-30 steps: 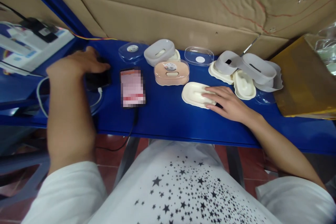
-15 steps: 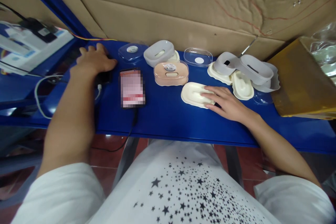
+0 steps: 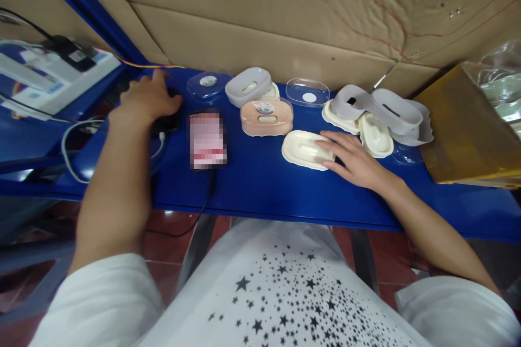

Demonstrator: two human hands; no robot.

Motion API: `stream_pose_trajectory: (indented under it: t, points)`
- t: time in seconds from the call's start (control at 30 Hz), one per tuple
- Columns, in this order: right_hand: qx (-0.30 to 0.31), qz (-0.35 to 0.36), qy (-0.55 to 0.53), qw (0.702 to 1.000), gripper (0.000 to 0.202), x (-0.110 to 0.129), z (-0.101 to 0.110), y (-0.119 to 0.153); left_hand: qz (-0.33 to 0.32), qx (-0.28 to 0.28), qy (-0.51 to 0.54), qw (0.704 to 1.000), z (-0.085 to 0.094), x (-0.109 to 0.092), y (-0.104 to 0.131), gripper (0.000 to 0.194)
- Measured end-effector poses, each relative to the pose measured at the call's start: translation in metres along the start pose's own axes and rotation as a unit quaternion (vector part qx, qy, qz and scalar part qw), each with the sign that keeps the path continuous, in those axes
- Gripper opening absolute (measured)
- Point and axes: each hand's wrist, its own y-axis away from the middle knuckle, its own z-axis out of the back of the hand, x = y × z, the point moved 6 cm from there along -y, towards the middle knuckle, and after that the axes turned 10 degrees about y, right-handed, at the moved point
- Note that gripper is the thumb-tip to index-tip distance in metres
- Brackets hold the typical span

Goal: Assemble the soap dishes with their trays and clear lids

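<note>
My left hand (image 3: 150, 98) lies over a black object (image 3: 166, 122) with a white cable plugged in, its fingers spread. The fingertips of my right hand (image 3: 345, 156) rest on the right end of a cream oval tray (image 3: 307, 150), fingers apart. Behind that tray sits a peach oval box (image 3: 266, 122) under a clear cover. A phone (image 3: 207, 139) with a blurred screen lies between my left hand and the box. Grey oval shells (image 3: 396, 111) and another cream tray (image 3: 377, 135) are grouped beyond my right hand.
At the back are a grey shell (image 3: 248, 85) and clear lids (image 3: 308, 92). A yellow-brown box (image 3: 468, 124) stands at the right. A white power strip (image 3: 61, 87) with cables is at the far left. Cardboard (image 3: 244, 5) lines the back.
The whole view has shifted slightly. The fingers of my left hand have moved a little over the black object. My right hand stays on the cream tray.
</note>
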Motion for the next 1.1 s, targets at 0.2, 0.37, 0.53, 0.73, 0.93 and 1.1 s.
stream_pose_trajectory:
  t: [0.2, 0.37, 0.53, 0.73, 0.93, 1.1]
  points:
    - [-0.028, -0.132, 0.084, 0.987, 0.063, -0.043, 0.002, 0.005, -0.32, -0.021, -0.073, 0.944, -0.031, -0.166, 0.103, 0.038]
    - [0.015, -0.156, 0.128, 0.979, 0.071, -0.05, -0.011, 0.009, -0.592, 0.176, -0.098, 0.78, -0.109, -0.223, 0.219, 0.033]
    - [0.005, -0.175, 0.129, 0.976, 0.063, -0.045, -0.006, 0.005, -0.6, 0.216, -0.097, 0.764, -0.128, -0.215, 0.229, 0.041]
    - [0.015, -0.154, 0.129, 0.979, 0.053, -0.047, -0.007, 0.005, -0.595, 0.164, -0.117, 0.778, -0.115, -0.211, 0.205, 0.043]
    - [-0.011, -0.1, 0.074, 0.992, 0.037, -0.034, -0.004, 0.005, -0.618, 0.144, -0.103, 0.766, -0.115, -0.209, 0.203, 0.018]
    - [-0.027, -0.054, 0.007, 0.998, 0.034, -0.013, -0.002, 0.001, -0.612, 0.202, -0.087, 0.76, -0.12, -0.214, 0.213, 0.02]
